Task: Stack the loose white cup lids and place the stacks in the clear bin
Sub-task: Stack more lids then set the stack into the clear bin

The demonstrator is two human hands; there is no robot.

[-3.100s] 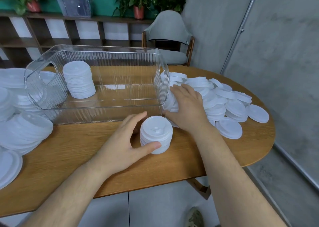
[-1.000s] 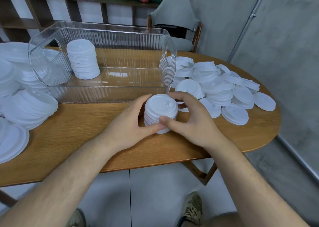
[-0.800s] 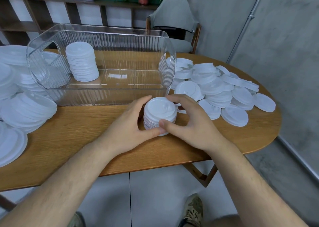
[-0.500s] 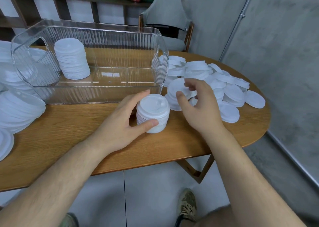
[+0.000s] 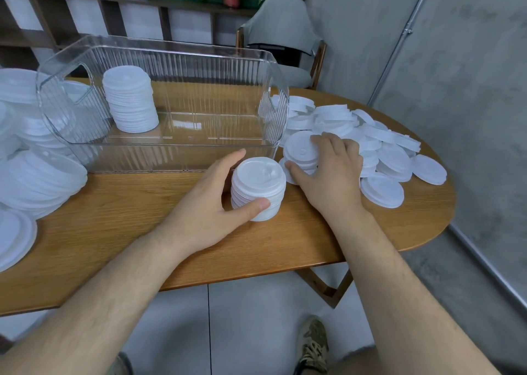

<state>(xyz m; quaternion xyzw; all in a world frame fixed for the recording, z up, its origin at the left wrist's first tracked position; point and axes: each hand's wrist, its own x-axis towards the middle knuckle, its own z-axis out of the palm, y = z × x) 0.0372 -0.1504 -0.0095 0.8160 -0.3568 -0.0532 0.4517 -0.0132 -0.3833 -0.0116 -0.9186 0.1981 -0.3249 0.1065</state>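
A short stack of white lids (image 5: 259,187) stands on the wooden table (image 5: 114,223) in front of the clear bin (image 5: 171,152). My left hand (image 5: 211,203) grips this stack, thumb in front and fingers behind. My right hand (image 5: 328,172) reaches into the pile of loose lids (image 5: 382,152) to the right and pinches a few stacked lids (image 5: 299,149) between thumb and fingers. A taller stack of lids (image 5: 129,100) stands inside the bin at its left end.
Larger white lids (image 5: 37,175) lie heaped at the left of the table, beside the bin. A grey chair (image 5: 279,32) and a shelf with potted plants stand behind the table. The table's rounded right end lies near a grey wall.
My right hand left the stack that both hands held and moved right to the loose pile, where it now pinches a few lids. My left hand stays on the stack.
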